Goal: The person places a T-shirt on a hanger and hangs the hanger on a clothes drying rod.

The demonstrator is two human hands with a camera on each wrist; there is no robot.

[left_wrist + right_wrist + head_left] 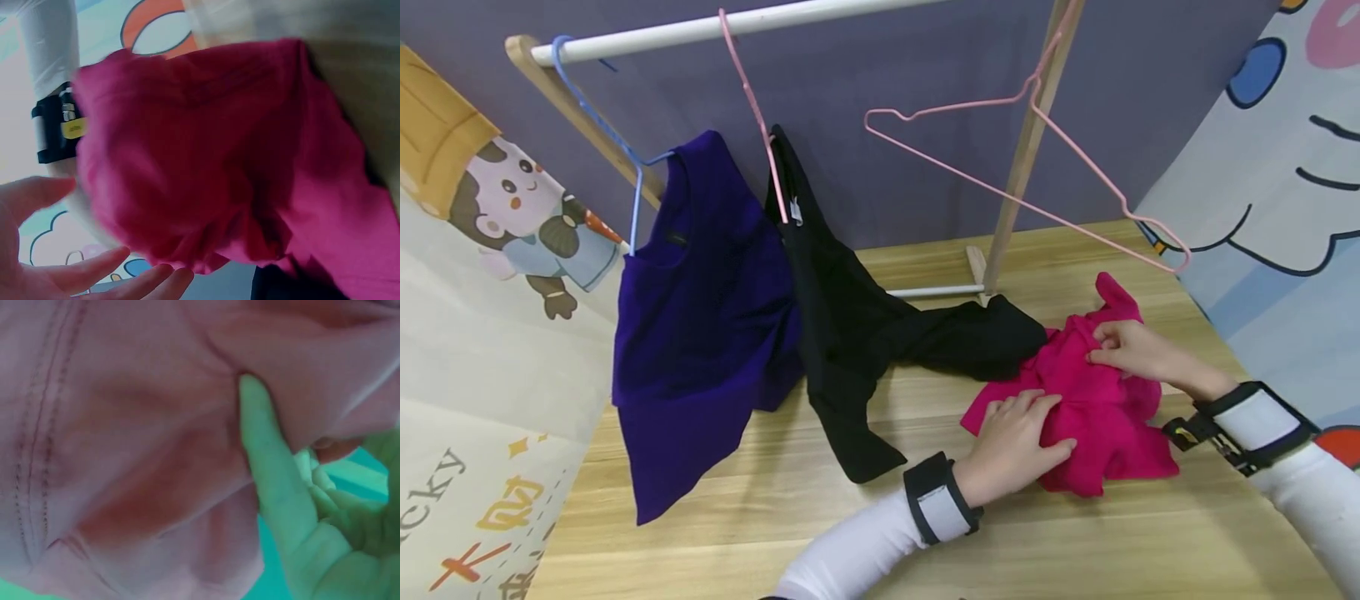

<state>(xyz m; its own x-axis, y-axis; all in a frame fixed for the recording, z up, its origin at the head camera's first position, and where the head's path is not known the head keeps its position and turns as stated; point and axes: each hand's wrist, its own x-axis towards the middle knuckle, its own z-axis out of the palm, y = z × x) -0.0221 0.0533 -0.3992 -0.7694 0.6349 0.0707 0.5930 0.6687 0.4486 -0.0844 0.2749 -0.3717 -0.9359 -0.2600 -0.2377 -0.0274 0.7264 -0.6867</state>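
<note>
A crumpled bright pink garment (1105, 425) lies in a heap on the wooden tabletop at the right. My right hand (1133, 348) pinches its cloth near the upper part of the heap; in the right wrist view the thumb or a finger (272, 456) presses into a fold, beside a double-stitched seam. At the garment's near left side is my left hand (1017, 435), its fingers spread and relaxed over the cloth. The left wrist view has those fingers (106, 272) held apart at the edge of the raised pink cloth (187, 144).
Above the garment, an unladen pink hanger (955, 171) hangs from the rack's white rail (820, 12). A purple top (707, 292) hangs on a blue hanger (591, 108) at the left. Black clothing (842, 325) on another pink hanger (748, 92) trails over the tabletop (760, 517) to the pink heap.
</note>
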